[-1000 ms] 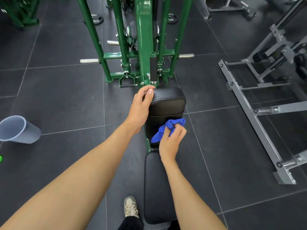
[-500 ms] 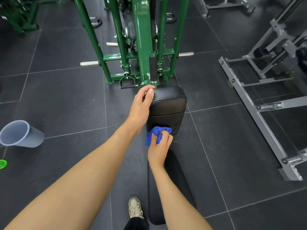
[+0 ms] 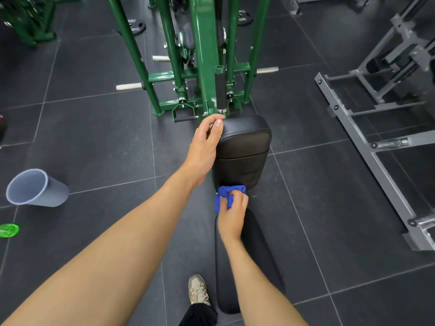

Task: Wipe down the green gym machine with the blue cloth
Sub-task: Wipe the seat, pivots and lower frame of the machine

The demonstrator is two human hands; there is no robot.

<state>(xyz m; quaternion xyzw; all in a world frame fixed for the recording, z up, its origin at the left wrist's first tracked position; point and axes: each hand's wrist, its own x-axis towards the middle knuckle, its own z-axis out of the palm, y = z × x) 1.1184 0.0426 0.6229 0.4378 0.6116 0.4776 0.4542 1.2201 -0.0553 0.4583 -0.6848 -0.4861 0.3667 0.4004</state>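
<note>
Since the earliest frame, the right grip (image 3: 233, 216) has carried the blue cloth (image 3: 225, 196) down and leftward across the front face of the upper pad (image 3: 244, 147), from mid-height to the lower edge. The left grip (image 3: 203, 149) has stayed at the pad's top left corner. The right grip is clenched around the blue cloth: the fingers curl over the bunched fabric, which protrudes ahead of and to the left of the knuckles. The cloth touches the bottom edge of the upper pad, directly ahead of the right grip. The left grip grasps the upper pad: the fingers wrap over the top left corner and the thumb lies against the near face. The pad is black and belongs to the green gym machine (image 3: 202, 55), whose painted uprights rise just beyond the left grip. A black roller handle (image 3: 220, 90) stands upright just ahead of the left grip's fingertips. Beneath the right grip and its forearm lies the long black seat pad (image 3: 263, 260). A beige shoe (image 3: 198, 289) rests on the dark tiled floor (image 3: 94, 137) just beside the seat pad, behind and to the left of the right grip. Well to the left of the left grip, a grey cup (image 3: 35, 188) sits on the floor with its open mouth visible, and a green disc (image 3: 9, 230) lies near it. Well to the right of both grips stands a grey metal frame (image 3: 376, 156).
</note>
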